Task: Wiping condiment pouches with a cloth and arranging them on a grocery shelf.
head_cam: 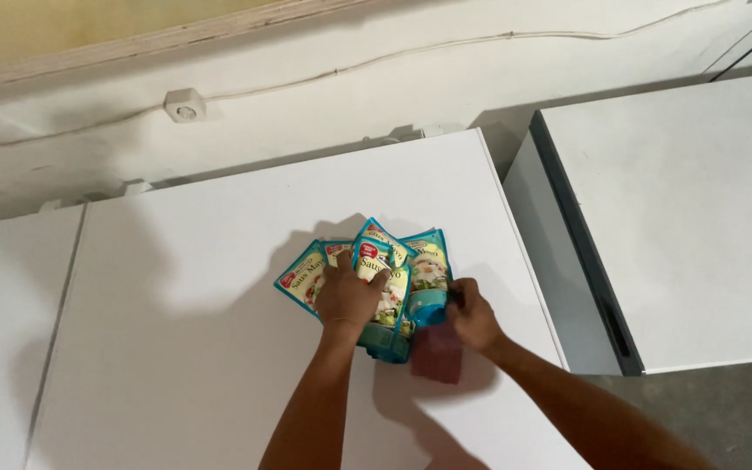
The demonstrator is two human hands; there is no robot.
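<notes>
Head view shows the teal sauce pouches (411, 270) fanned near the white cabinet top's (202, 348) right edge, long axes toward its far edge, left hand (347, 296) pressing flat on them, right hand (472, 315) pinching the rightmost pouch's side.

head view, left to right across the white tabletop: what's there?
leftmost sauce pouch → left hand pressing on the fanned pouches → rightmost sauce pouch → right hand → gap, then white cabinet.
</notes>
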